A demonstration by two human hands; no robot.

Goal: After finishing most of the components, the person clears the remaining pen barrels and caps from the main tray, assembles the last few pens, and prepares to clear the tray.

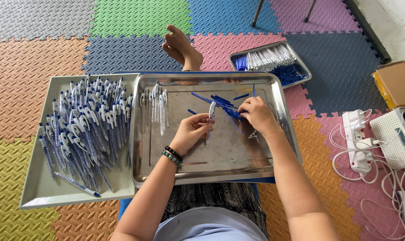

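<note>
My left hand (pixel 192 130) grips a clear and white pen barrel (pixel 210 119) upright over the steel tray (pixel 220 165) on my lap. My right hand (pixel 257 114) rests on a small heap of blue ink refills (pixel 220 101) in the tray, its fingertips pinching at them. Several empty white pen barrels (pixel 159 105) lie in a row at the tray's upper left. A tiny metal spring (pixel 254 135) lies below my right wrist.
A grey tray (pixel 37 187) on the left holds a big pile of finished blue and white pens (pixel 84 125). A steel tray (pixel 300 67) with white tubes and blue refills sits on the foam mat beyond. A power strip (pixel 356 143), cables, a white basket and a cardboard box are at right.
</note>
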